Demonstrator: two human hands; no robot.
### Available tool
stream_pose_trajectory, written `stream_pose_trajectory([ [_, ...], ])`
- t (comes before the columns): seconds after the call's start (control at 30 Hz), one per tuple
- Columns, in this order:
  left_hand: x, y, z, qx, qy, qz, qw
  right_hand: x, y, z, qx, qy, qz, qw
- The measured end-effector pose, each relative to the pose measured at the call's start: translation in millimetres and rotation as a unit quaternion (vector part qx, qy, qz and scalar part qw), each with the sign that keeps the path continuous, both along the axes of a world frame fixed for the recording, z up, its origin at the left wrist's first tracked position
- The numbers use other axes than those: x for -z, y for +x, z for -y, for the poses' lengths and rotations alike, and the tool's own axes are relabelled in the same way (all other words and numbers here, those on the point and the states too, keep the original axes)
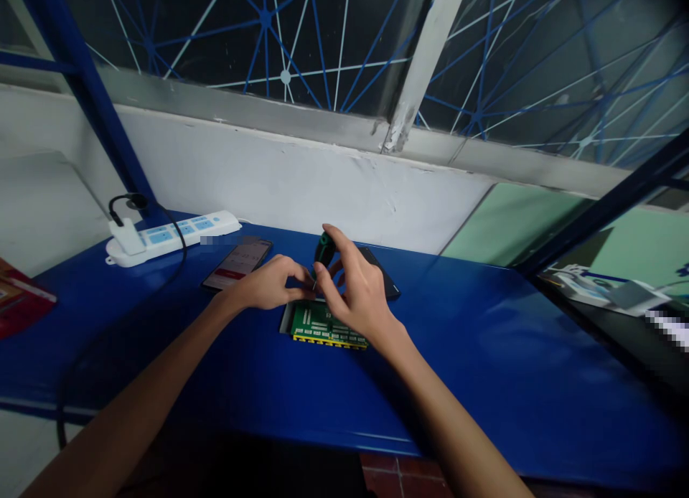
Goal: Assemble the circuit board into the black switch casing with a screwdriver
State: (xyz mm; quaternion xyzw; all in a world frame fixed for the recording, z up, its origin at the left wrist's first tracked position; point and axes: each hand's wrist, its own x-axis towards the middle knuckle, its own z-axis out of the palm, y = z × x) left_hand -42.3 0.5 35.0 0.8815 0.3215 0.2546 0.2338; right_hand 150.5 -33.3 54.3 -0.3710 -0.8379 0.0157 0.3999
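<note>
A screwdriver (324,250) with a dark green and black handle stands nearly upright, gripped by my right hand (358,286). Its thin shaft points down to the far edge of a green circuit board (319,328) with yellow parts along its near side. My left hand (272,281) is closed in a pinch beside the shaft's lower end, at the board's far edge. What lies between its fingertips is too small to make out. My right hand covers the board's right part, and the screwdriver's tip is hard to see.
Left of the board lies a phone (237,263) with a lit screen. Behind my right hand is a black flat object (386,274). A white power strip (177,236) with a plugged-in black cable (184,250) sits at the back left. The blue table (484,369) meets a white wall.
</note>
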Motion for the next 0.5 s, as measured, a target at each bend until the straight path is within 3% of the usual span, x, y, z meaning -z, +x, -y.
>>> stream_pose_trajectory([
  [0.3, -1.9, 2.2, 1.4, -0.025, 0.008, 0.003, 1.000, 0.1, -0.1, 0.0, -0.004, 0.010, -0.004, 1.000],
  [0.5, -2.2, -0.6, 1.1, -0.004, 0.005, -0.012, 1.000, 1.3, 0.1, -0.1, -0.009, 0.003, -0.008, 1.000],
])
